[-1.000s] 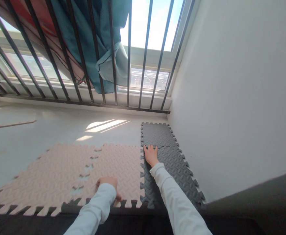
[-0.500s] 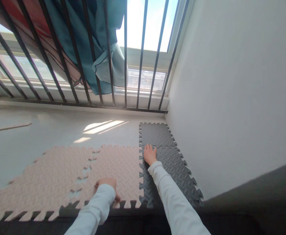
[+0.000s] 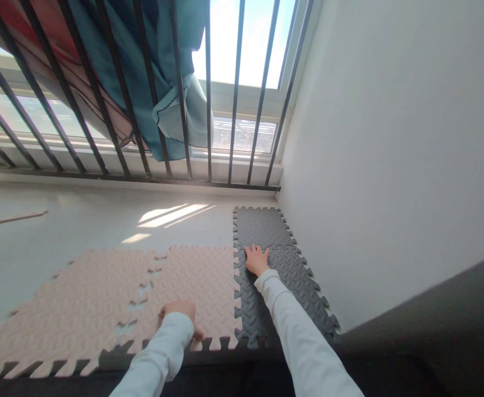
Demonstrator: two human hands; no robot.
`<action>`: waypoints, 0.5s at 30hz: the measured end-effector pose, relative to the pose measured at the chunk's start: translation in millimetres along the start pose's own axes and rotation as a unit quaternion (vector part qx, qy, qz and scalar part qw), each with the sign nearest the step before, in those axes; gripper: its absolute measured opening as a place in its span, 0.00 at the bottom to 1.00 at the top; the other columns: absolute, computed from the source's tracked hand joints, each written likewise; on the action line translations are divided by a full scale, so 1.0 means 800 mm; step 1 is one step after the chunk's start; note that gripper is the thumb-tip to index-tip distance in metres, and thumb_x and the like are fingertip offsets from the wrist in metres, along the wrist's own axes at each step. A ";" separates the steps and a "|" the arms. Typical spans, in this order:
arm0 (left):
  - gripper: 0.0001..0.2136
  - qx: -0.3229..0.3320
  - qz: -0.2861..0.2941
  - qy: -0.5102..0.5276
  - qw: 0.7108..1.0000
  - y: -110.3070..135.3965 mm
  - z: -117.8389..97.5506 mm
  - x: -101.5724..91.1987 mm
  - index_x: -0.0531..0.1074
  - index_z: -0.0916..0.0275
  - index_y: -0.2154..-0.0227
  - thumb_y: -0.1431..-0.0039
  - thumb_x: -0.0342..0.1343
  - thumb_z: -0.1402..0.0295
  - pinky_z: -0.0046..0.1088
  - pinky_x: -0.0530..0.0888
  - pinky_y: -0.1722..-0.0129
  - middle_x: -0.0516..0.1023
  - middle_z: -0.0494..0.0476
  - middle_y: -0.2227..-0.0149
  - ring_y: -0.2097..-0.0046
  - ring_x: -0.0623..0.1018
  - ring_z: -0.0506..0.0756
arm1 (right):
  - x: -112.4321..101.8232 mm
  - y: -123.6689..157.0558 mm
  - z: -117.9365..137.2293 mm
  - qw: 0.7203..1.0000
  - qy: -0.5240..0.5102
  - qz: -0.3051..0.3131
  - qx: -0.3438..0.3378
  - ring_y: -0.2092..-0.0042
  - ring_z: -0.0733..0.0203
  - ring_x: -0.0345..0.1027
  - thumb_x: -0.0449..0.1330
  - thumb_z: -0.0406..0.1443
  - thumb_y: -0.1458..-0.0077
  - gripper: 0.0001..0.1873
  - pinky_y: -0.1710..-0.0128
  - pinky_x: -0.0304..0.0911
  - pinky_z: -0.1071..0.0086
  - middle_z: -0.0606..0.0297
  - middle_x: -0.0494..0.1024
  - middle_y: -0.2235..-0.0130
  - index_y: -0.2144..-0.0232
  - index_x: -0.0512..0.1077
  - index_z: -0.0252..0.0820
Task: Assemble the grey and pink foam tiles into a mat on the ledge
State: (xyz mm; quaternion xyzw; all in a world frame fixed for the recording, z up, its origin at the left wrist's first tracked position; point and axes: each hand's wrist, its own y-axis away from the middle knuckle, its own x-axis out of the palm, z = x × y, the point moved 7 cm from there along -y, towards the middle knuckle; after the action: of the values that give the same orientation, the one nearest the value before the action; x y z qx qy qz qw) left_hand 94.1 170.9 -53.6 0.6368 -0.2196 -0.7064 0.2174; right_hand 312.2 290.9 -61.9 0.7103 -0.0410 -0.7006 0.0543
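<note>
The fingers of the right hand are spread wide and rest on top of a dark grey square foam mat piece with a bumpy top. They lie close to the line where it meets another dark grey foam piece, which is just past the fingertips. The left hand is bent over a pale pink square foam mat piece with a bumpy top, and its fingers are curled down by the near edge — I cannot tell if they pinch it.

The pink piece lies under the left hand, and its right-side teeth meet the near grey piece. To its left is a second pale pink foam piece, with bits of floor showing between the two.

Farther out is the smooth, pale floor with bright sun patches, and a thin brown strip lies on it. Behind stand black metal bars, then blue-green cloth and a window — and a plain white wall rises on the right.
</note>
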 end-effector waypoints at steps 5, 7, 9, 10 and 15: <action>0.25 0.002 0.005 0.003 1.000 -0.001 -0.001 0.000 0.75 0.60 0.65 0.74 0.62 0.58 0.49 0.70 0.61 0.76 0.67 0.58 0.57 0.74 0.67 | -0.012 0.002 -0.010 1.000 0.007 0.009 -0.006 0.43 0.50 0.45 0.44 0.29 0.50 0.30 0.49 0.36 0.40 0.47 0.58 0.44 0.43 0.50 0.37; 0.25 -0.004 0.011 0.006 1.000 -0.002 -0.001 0.000 0.75 0.60 0.66 0.76 0.63 0.59 0.50 0.70 0.61 0.76 0.66 0.58 0.58 0.74 0.68 | -0.013 0.006 -0.012 1.000 0.013 0.007 0.003 0.42 0.48 0.43 0.44 0.29 0.50 0.31 0.49 0.36 0.38 0.43 0.56 0.44 0.42 0.48 0.34; 0.25 -0.008 0.012 0.006 1.000 -0.004 0.000 -0.001 0.76 0.60 0.67 0.77 0.64 0.60 0.51 0.70 0.62 0.76 0.66 0.59 0.59 0.75 0.68 | -0.012 0.007 -0.013 1.000 0.008 0.014 0.012 0.43 0.48 0.46 0.44 0.28 0.50 0.31 0.50 0.36 0.37 0.42 0.58 0.45 0.42 0.48 0.33; 0.25 -0.008 0.012 0.008 1.000 -0.005 0.000 0.000 0.76 0.60 0.67 0.77 0.64 0.60 0.51 0.70 0.62 0.77 0.66 0.60 0.59 0.75 0.68 | -0.011 0.006 -0.014 1.000 0.002 0.022 0.014 0.44 0.48 0.48 0.44 0.27 0.50 0.31 0.50 0.36 0.37 0.42 0.59 0.46 0.42 0.48 0.33; 0.22 -0.006 -0.006 0.017 1.000 -0.010 0.003 0.002 0.76 0.58 0.71 0.78 0.64 0.58 0.48 0.71 0.62 0.77 0.66 0.62 0.61 0.75 0.66 | -0.017 -0.001 -0.024 0.999 -0.019 0.048 0.018 0.45 0.52 0.51 0.46 0.27 0.53 0.32 0.49 0.39 0.39 0.46 0.65 0.50 0.43 0.50 0.35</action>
State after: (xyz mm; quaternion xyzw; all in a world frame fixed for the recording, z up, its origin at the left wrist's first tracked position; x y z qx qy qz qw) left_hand 91.7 176.4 -59.2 0.6485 -0.2075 -0.6984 0.2207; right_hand 331.1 293.9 -48.4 0.6947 -0.0885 -0.7099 0.0740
